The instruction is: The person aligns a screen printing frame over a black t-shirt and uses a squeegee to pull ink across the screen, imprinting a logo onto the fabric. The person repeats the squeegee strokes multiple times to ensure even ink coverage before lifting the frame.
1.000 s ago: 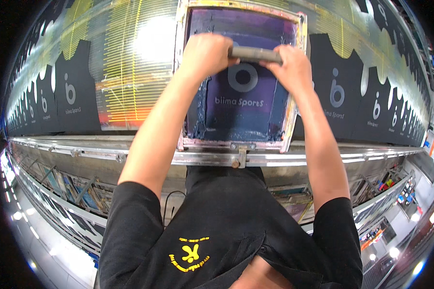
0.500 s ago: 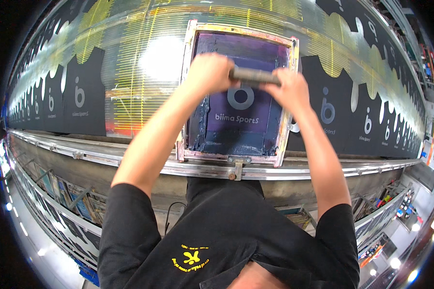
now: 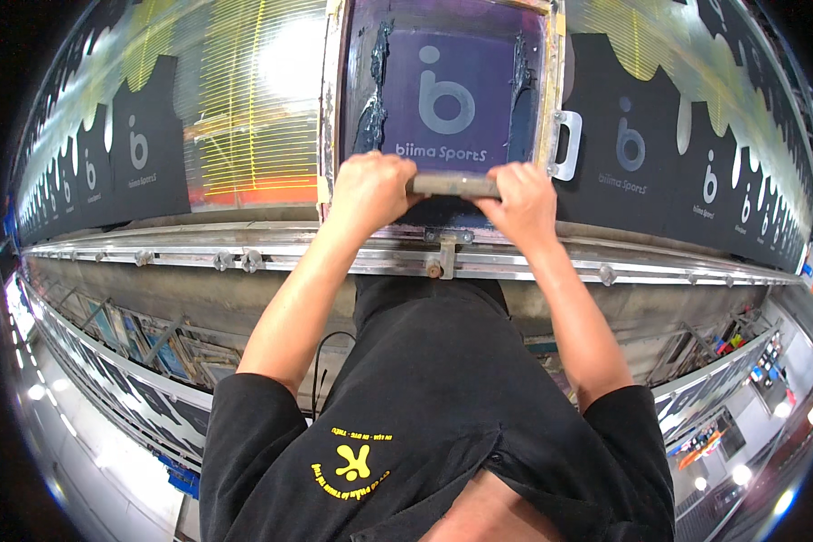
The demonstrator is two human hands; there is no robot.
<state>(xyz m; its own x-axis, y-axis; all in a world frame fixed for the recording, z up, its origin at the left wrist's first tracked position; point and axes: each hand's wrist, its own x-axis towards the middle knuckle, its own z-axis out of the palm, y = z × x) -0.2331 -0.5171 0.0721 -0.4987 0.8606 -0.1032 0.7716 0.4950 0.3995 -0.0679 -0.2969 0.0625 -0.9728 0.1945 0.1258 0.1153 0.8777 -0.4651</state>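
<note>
A screen printing frame (image 3: 331, 108) lies on the long table, its purple mesh (image 3: 488, 54) bearing a pale rounded logo and a line of lettering. Dark ink (image 3: 373, 117) is smeared in thick ridges down both sides of the mesh. My left hand (image 3: 373, 188) is wrapped round the left end of a squeegee (image 3: 452, 186), and my right hand (image 3: 521, 200) grips its right end. The squeegee lies crosswise near the frame's close edge, below the lettering. Its blade is hidden beneath the handle and my hands.
Dark shirt panels (image 3: 616, 135) with pale logos lie in rows to both sides. A white handle (image 3: 566, 146) sticks out at the frame's right. A metal rail (image 3: 334, 264) runs along the table's front, with a bracket (image 3: 446, 257) at the frame. Racks (image 3: 158, 343) stand below.
Both hands have drawn the squeegee toward me, from the upper mesh to the near end, uncovering the whole logo. The camera view has shifted, so the frame sits higher in the picture.
</note>
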